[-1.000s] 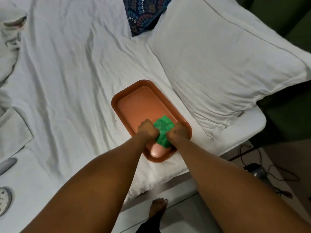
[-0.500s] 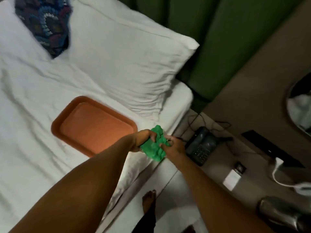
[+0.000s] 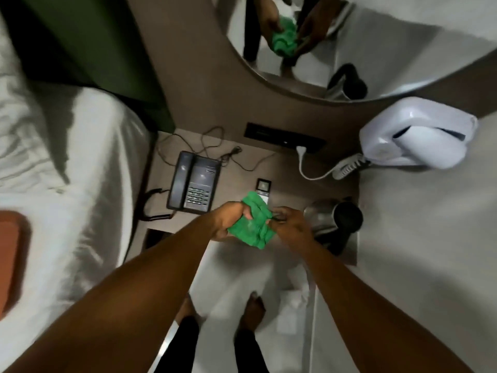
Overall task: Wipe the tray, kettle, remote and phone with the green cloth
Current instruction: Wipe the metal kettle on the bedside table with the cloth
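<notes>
1. Above the near edge of the surface [image 3: 290, 168], the green cloth [image 3: 251, 223] is bunched between both hands, hanging just over the floor side of that edge.
2. Left hand [image 3: 228, 219] has its fingers curled tight around the cloth's left end.
3. Right hand [image 3: 289, 224] pinches the cloth's right end with its fingers drawn close together.
4. Left of the cloth, the dark phone [image 3: 194, 181] lies flat on the surface, its cords trailing behind it.
5. Right of the cloth, just beyond the right hand, stands the steel kettle [image 3: 333, 219].
6. Far left of the cloth, the orange tray [image 3: 10, 254] rests on the white bed [image 3: 80, 200], partly out of view.
7. Beyond the cloth, a round mirror [image 3: 336, 36] reflects the hands and cloth.
</notes>
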